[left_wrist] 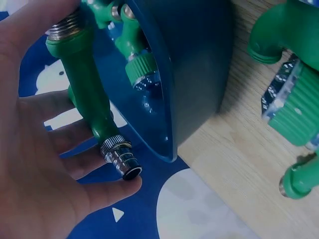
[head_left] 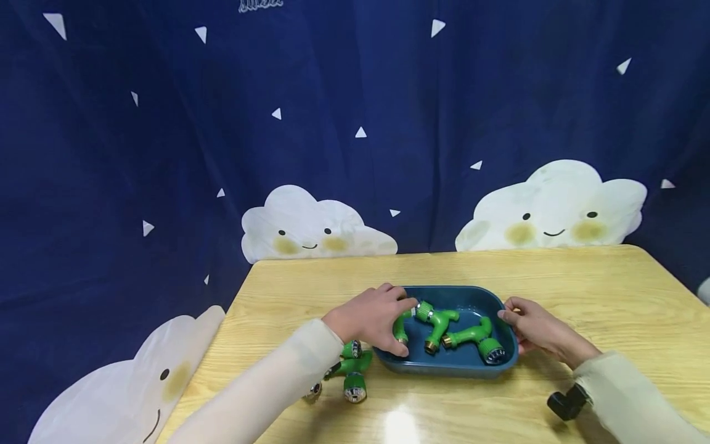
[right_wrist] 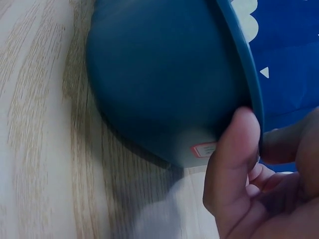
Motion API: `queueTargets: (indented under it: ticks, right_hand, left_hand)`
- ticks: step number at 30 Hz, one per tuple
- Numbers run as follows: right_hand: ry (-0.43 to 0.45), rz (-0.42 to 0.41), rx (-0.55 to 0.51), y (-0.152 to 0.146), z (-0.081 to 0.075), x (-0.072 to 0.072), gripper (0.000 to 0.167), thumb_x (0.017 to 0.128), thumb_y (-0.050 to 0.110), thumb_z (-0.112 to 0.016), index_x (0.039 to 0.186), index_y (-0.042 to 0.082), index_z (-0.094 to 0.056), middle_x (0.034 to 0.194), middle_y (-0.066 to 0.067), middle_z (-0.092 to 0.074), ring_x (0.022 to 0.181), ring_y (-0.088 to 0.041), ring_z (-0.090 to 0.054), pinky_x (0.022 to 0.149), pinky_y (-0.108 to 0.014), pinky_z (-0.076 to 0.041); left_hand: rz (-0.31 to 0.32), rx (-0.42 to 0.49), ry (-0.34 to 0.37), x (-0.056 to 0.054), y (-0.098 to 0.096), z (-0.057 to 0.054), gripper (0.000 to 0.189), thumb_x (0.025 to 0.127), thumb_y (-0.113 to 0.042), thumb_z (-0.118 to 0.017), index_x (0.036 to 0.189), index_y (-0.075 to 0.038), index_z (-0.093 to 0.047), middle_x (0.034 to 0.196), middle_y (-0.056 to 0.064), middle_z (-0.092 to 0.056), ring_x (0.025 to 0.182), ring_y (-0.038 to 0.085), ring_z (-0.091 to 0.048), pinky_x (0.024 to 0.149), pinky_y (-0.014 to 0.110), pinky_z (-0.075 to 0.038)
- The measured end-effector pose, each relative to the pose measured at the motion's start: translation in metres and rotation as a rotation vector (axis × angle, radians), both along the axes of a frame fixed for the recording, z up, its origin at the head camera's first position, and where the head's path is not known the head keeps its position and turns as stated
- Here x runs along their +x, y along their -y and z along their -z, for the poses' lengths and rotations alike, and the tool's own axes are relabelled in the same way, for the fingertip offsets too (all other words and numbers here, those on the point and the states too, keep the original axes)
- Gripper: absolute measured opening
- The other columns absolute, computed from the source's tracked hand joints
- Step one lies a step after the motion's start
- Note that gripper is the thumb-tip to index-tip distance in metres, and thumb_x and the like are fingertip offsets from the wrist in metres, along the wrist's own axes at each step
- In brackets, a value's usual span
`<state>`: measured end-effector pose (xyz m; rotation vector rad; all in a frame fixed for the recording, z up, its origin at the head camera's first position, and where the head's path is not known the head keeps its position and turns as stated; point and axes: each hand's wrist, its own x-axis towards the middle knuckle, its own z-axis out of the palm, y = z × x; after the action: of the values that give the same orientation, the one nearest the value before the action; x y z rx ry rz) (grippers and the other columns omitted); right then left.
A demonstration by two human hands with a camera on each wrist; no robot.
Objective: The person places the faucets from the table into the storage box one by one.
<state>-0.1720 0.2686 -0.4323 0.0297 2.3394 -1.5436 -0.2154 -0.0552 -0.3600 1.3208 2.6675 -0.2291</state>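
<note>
My left hand point(head_left: 370, 317) is over the left end of a dark blue plastic tub point(head_left: 444, 370), holding a green tap point(left_wrist: 82, 82). That tap has a brass-coloured threaded end near the thumb and a ribbed silver nozzle near a fingertip. Inside the tub lie two more green taps, one in the middle point(head_left: 440, 322) and one towards the right point(head_left: 476, 336). My right hand point(head_left: 535, 327) pinches the tub's right rim between thumb and fingers, as the right wrist view shows up close point(right_wrist: 232, 169).
Several green taps point(head_left: 355, 370) lie on the wooden table point(head_left: 310, 283) left of the tub, partly hidden by my left forearm. A black device point(head_left: 568, 402) sits at my right wrist. Behind the table hangs a dark blue curtain point(head_left: 333, 154) with cloud prints.
</note>
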Motion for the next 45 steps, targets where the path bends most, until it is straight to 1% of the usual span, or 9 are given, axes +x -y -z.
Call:
queueTargets:
  ticks: [5,11,16,20,24,28,34,40,45]
  right_hand:
    - [-0.001,-0.001,0.013,0.003,0.001,0.000,0.020,0.107,0.016,-0.039,0.096,0.000,-0.040,0.066,0.001,-0.039,0.055,-0.012,-0.047,0.049,-0.027,-0.051]
    - [-0.010,0.006,0.023,0.004,-0.002,-0.003,0.020,0.107,0.017,-0.039,0.098,-0.001,-0.041,0.068,0.000,-0.038,0.056,-0.013,-0.048,0.050,-0.028,-0.051]
    - [0.008,0.007,0.026,0.005,-0.002,-0.002,0.020,0.107,0.016,-0.040,0.098,-0.001,-0.041,0.068,0.000,-0.041,0.055,-0.013,-0.049,0.049,-0.027,-0.051]
    - [0.012,0.008,0.026,0.004,0.000,0.000,0.020,0.107,0.015,-0.039,0.097,-0.001,-0.041,0.068,-0.001,-0.041,0.057,-0.013,-0.049,0.049,-0.027,-0.051]
    - [0.011,0.007,0.026,0.002,0.000,0.001,0.020,0.107,0.016,-0.038,0.096,0.000,-0.041,0.067,0.000,-0.040,0.057,-0.013,-0.049,0.050,-0.027,-0.051]
    - [0.014,0.000,0.022,0.001,-0.001,0.000,0.019,0.107,0.016,-0.039,0.096,0.000,-0.041,0.064,0.001,-0.039,0.055,-0.012,-0.048,0.050,-0.027,-0.052]
    - [0.015,0.005,0.030,0.003,-0.004,-0.003,0.019,0.107,0.015,-0.039,0.096,0.000,-0.041,0.066,0.000,-0.039,0.055,-0.012,-0.048,0.050,-0.028,-0.051]
    - [0.028,0.006,0.045,0.003,-0.004,-0.002,0.018,0.107,0.015,-0.038,0.097,0.000,-0.041,0.067,0.000,-0.039,0.054,-0.013,-0.049,0.049,-0.027,-0.051]
    - [0.029,0.008,0.036,0.002,-0.003,-0.002,0.019,0.107,0.016,-0.038,0.097,0.000,-0.040,0.066,0.000,-0.038,0.053,-0.013,-0.049,0.050,-0.027,-0.052]
  left_hand:
    - [-0.001,-0.011,0.025,0.000,0.000,0.006,0.087,0.080,-0.063,-0.071,0.152,-0.023,-0.041,0.150,0.001,-0.047,0.137,0.023,-0.046,0.110,0.039,-0.044]
    - [0.011,-0.053,-0.042,-0.002,-0.005,0.011,0.089,0.080,-0.065,-0.069,0.152,-0.021,-0.041,0.145,0.001,-0.050,0.131,0.022,-0.050,0.108,0.035,-0.046]
    - [-0.054,-0.090,-0.020,-0.003,-0.011,0.015,0.089,0.080,-0.065,-0.069,0.152,-0.021,-0.041,0.145,0.002,-0.050,0.131,0.024,-0.050,0.108,0.039,-0.046]
    - [-0.111,-0.109,-0.013,-0.008,-0.017,0.018,0.089,0.079,-0.065,-0.071,0.150,-0.020,-0.043,0.146,0.003,-0.050,0.132,0.027,-0.050,0.108,0.041,-0.046]
    - [-0.134,-0.119,0.008,-0.014,-0.023,0.018,0.090,0.079,-0.066,-0.071,0.151,-0.020,-0.042,0.151,0.004,-0.047,0.136,0.028,-0.049,0.109,0.041,-0.045]
    - [-0.127,-0.121,0.036,-0.018,-0.029,0.014,0.090,0.079,-0.066,-0.071,0.151,-0.021,-0.042,0.151,0.003,-0.046,0.136,0.027,-0.049,0.110,0.038,-0.045]
    - [-0.140,-0.127,0.029,-0.025,-0.038,0.012,0.086,0.076,-0.067,-0.073,0.147,-0.023,-0.050,0.145,-0.003,-0.053,0.130,0.020,-0.055,0.106,0.033,-0.048]
    - [-0.162,-0.155,0.018,-0.020,-0.046,0.018,0.086,0.074,-0.069,-0.073,0.144,-0.023,-0.053,0.142,-0.004,-0.057,0.128,0.017,-0.056,0.101,0.033,-0.051]
    - [-0.198,-0.191,-0.024,-0.018,-0.053,0.020,0.085,0.075,-0.071,-0.071,0.143,-0.023,-0.053,0.140,-0.005,-0.058,0.128,0.018,-0.055,0.101,0.034,-0.051]
